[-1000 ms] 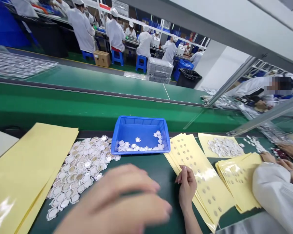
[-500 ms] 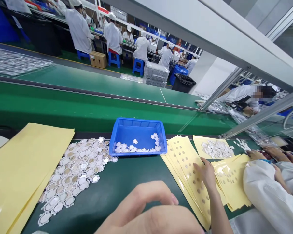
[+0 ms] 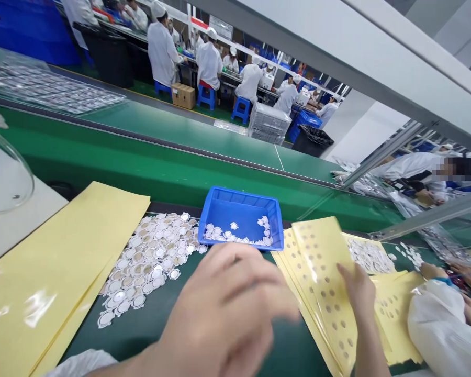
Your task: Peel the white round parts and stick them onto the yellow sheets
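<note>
My left hand (image 3: 227, 309) hovers low in the foreground over the dark green bench, smeared by motion, so its fingers are unclear. My right hand (image 3: 357, 287) grips a yellow backing sheet (image 3: 322, 256) dotted with round holes and lifts its far end off a stack of like sheets. A blue tray (image 3: 239, 193) with some small white round pieces stands just beyond my left hand. A loose heap of white round pieces (image 3: 149, 262) lies to the tray's left.
Plain yellow sheets (image 3: 63, 272) cover the bench at left. A green conveyor (image 3: 160, 167) runs behind the bench. A co-worker's white sleeve (image 3: 443, 324) and hands work at the right beside more sheets and pieces (image 3: 371, 255). People in white sit at a far line.
My left hand rose and moved forward toward the blue tray. My right hand shifted right along the perforated sheets and lifted the top one. The view swung slightly left.
</note>
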`<state>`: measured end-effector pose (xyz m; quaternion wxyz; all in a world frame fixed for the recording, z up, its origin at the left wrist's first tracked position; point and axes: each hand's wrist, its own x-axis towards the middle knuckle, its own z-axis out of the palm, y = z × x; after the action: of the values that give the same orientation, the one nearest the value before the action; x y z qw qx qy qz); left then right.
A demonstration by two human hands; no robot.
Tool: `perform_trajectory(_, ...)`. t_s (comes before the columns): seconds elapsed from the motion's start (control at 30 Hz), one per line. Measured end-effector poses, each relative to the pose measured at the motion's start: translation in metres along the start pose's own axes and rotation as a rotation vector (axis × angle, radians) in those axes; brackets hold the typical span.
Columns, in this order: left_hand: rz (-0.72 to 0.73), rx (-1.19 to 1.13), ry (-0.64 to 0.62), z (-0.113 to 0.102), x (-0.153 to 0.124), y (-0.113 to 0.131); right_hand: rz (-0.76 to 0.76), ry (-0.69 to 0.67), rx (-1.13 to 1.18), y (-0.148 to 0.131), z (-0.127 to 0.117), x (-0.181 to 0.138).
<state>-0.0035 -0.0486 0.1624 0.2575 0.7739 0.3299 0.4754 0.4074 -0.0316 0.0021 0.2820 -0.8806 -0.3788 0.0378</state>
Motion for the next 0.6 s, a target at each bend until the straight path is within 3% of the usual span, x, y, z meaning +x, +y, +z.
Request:
perform_trajectory(0.03, -0.075, -0.048, -0.058, 0.006, 0.0, -0.01, 0.018, 0.074, 0.083, -0.004, -0.01, -0.006)
perform_trajectory(0.1, -0.341, -0.145, -0.209, 0.019, -0.009, -0.036, 0.065, 0.284, 0.485, -0.012, -0.03, -0.021)
perform_trajectory(0.17, -0.631, -0.253, -0.284, 0.035, -0.027, -0.064, 0.134, 0.308, 0.893, -0.023, -0.044, -0.041)
perform_trajectory(0.23, -0.826, -0.369, -0.308, 0.052, -0.048, -0.088, 0.282, 0.13, 1.118, -0.035, -0.045, -0.067)
perform_trajectory(0.33, -0.934, -0.593, -0.362, 0.073, -0.07, -0.111, 0.506, -0.158, 1.285, -0.049, -0.022, -0.117)
perform_trajectory(0.47, -1.027, -0.762, -0.372, 0.08, -0.08, -0.127, 0.598, -0.264, 1.369, -0.054, 0.012, -0.179)
perform_trajectory(0.5, -1.047, -0.75, -0.354, 0.079, -0.081, -0.131, 0.647, -0.344, 1.355, -0.054, 0.015, -0.189)
perform_trajectory(0.6, -1.069, -0.635, -0.321, 0.07, -0.084, -0.145, 0.724, -0.808, 1.187, -0.056, 0.006, -0.206)
